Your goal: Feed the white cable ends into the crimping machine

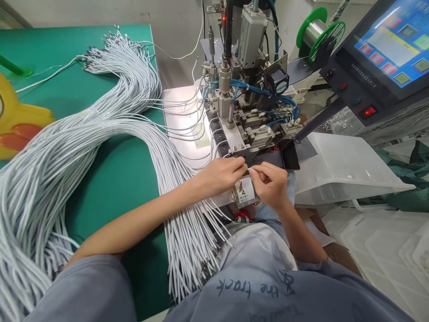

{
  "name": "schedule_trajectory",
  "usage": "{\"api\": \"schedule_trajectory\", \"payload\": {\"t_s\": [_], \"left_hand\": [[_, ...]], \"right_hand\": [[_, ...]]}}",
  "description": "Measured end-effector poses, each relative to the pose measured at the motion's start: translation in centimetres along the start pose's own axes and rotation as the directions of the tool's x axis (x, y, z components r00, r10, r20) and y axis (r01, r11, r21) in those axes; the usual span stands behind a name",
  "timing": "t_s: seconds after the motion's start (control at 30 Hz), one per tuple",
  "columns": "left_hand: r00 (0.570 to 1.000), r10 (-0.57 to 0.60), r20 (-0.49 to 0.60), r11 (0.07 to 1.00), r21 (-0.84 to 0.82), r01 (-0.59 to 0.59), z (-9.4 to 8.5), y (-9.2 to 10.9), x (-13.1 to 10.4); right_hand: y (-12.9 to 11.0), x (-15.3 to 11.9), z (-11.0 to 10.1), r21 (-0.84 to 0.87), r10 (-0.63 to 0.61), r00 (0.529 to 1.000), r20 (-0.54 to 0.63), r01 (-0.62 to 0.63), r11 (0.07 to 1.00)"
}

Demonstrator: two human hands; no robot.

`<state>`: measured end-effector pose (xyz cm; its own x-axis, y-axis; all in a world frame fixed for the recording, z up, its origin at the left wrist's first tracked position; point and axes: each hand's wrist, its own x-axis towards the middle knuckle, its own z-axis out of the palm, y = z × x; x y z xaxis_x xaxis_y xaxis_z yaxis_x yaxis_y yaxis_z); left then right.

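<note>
My left hand [226,173] is closed at the front edge of the machine [231,120], its fingertips pinching a white cable close to its end. Right beside it, my right hand [270,181] pinches the thin tip of the same cable [250,168], which shows between the two sets of fingertips. Several white cables [182,129] run from the bundle into the machine's left side. A large bundle of white cables [127,125] lies across the green table, its loose ends hanging over the edge below my left forearm.
A green-flanged spool of wire [317,33] and a touch screen [392,40] stand at the upper right. Below them is a translucent plastic bin [348,165]. A yellow toy-like object [23,116] sits at the left on the green table [130,179].
</note>
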<state>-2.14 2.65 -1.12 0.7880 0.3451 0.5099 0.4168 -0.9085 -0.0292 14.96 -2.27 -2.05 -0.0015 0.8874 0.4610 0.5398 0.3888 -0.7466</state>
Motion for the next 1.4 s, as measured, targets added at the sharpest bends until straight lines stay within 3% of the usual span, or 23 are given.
{"api": "schedule_trajectory", "payload": {"t_s": [0.1,0.23,0.3,0.37,0.43,0.57,0.67,0.83,1.13,1.3,1.4], "left_hand": [[0.998,-0.028,0.060,1.000,0.013,0.028,0.1,0.1,0.0],[0.963,-0.241,0.123,0.924,-0.274,0.267,1.0,0.7,-0.1],[0.941,-0.285,0.179,0.859,-0.387,0.334,1.5,0.8,-0.1],[0.925,-0.275,0.262,0.853,-0.378,0.361,1.7,0.6,-0.1],[0.888,-0.272,0.370,0.892,-0.248,0.377,1.8,0.2,0.0],[0.795,-0.275,0.540,0.944,-0.003,0.329,2.0,-0.4,0.0],[0.773,-0.251,0.583,0.959,0.042,0.279,2.1,-0.4,0.0],[0.762,-0.219,0.609,0.968,0.041,0.246,1.7,-0.3,0.1],[0.770,-0.150,0.620,0.985,0.024,0.173,1.5,-0.5,0.2],[0.768,-0.165,0.619,0.981,0.022,0.193,1.6,-0.5,0.3],[0.767,-0.165,0.620,0.982,0.032,0.186,1.6,-0.5,0.4]], "right_hand": [[0.4,0.5,-0.2,0.075,0.048,0.995,0.088,-0.054,0.996],[1.1,0.0,1.1,0.171,0.182,0.983,-0.014,-0.177,0.969],[1.6,-0.4,1.8,0.200,0.252,0.967,-0.037,-0.240,0.950],[2.5,-0.7,2.1,0.201,0.315,0.949,-0.011,-0.307,0.930],[3.6,-0.6,2.1,0.205,0.375,0.926,0.046,-0.376,0.904],[5.7,-0.1,2.1,0.274,0.481,0.859,0.177,-0.512,0.814],[6.4,0.1,2.7,0.325,0.513,0.825,0.236,-0.565,0.759],[6.3,0.4,3.4,0.349,0.528,0.808,0.262,-0.589,0.729],[6.2,1.0,3.1,0.290,0.487,0.800,0.351,-0.587,0.756],[6.9,1.0,3.0,0.283,0.459,0.777,0.431,-0.599,0.749],[7.3,1.0,3.2,0.278,0.402,0.794,0.456,-0.556,0.783]]}}
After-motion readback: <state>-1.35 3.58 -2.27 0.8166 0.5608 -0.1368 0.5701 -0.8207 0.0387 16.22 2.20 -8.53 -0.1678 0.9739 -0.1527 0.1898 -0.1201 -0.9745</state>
